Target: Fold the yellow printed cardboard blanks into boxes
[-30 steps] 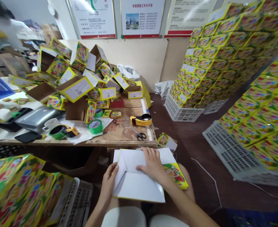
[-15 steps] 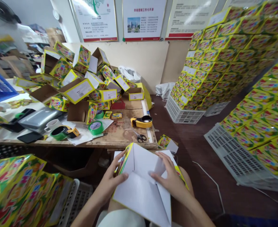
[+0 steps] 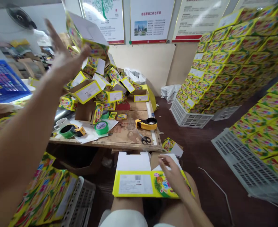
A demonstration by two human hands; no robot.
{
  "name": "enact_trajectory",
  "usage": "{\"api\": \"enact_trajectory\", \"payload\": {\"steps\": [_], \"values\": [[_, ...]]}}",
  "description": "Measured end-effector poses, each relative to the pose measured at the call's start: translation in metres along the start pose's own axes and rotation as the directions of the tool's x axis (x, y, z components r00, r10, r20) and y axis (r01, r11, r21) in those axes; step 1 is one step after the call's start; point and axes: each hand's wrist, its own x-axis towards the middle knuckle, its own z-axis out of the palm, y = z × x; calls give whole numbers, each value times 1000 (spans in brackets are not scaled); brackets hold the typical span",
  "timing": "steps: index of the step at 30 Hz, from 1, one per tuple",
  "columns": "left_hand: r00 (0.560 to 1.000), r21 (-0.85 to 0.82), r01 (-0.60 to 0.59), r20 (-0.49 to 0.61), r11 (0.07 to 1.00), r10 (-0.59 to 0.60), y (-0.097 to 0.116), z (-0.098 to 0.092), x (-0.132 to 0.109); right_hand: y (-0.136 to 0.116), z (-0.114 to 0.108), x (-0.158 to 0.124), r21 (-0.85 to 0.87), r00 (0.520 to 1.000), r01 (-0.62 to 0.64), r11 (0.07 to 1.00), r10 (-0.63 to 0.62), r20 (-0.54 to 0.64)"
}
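My left hand (image 3: 64, 60) is raised at the upper left with its fingers spread, blurred by motion. Just beyond its thumb, a yellow-green carton (image 3: 89, 36) with a white inside hangs tilted above the pile; the hand is not closed round it. Across my lap lies a flat, folded carton (image 3: 135, 183) with a white barcode label and fruit print. My right hand (image 3: 173, 175) is over this carton's right part, fingers curled at its upper flap.
Made-up cartons (image 3: 87, 90) lie heaped on the wooden table (image 3: 127, 138). Near its front edge are a yellow tape dispenser (image 3: 148, 123), scissors (image 3: 144, 137) and green tape (image 3: 101, 127). Packed boxes (image 3: 224, 66) rise in white crates at right. Flat cartons (image 3: 51, 192) stand lower left.
The opened carton that both hands held over my lap is now up by the pile. My left hand has swung up and left and opened; my right hand has moved to the flat carton.
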Motion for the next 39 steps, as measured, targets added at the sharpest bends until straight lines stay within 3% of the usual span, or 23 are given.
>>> {"api": "enact_trajectory", "payload": {"steps": [2,3,4,5,6,8,10,12,15,20,26,33,39], "values": [[989,-100,-146,0,984,147,-2,38,-56,4,27,6,-117,990,103,988,-90,108],[974,-186,-146,145,972,174,-4,63,-98,7,40,10,-184,978,151,971,-120,171],[903,-259,-82,389,962,182,-6,89,-147,10,51,14,-247,965,190,950,-134,224],[834,-271,-48,518,961,188,-8,115,-198,13,62,18,-299,955,217,929,-138,264],[788,-249,8,598,969,147,-10,140,-249,15,71,22,-337,947,232,912,-134,291],[655,-90,242,750,966,-94,-14,177,-339,20,87,29,-380,941,245,892,-123,316],[629,-20,306,755,952,-186,-14,199,-400,22,97,34,-421,932,263,868,-115,344],[677,6,295,704,956,-213,-13,207,-430,23,104,38,-449,924,279,849,-109,367],[715,38,265,663,964,-222,-12,207,-436,23,106,42,-465,915,300,833,-114,387],[664,84,277,704,957,-254,-10,206,-427,26,101,42,-464,902,328,823,-127,412],[678,60,292,691,955,-251,-7,205,-430,27,101,43,-483,901,330,811,-118,418],[592,136,325,742,936,-314,-3,201,-423,22,107,45,-496,902,318,808,-98,420],[595,125,338,740,933,-315,-2,198,-422,13,105,46,-538,922,294,790,-86,379]]}}
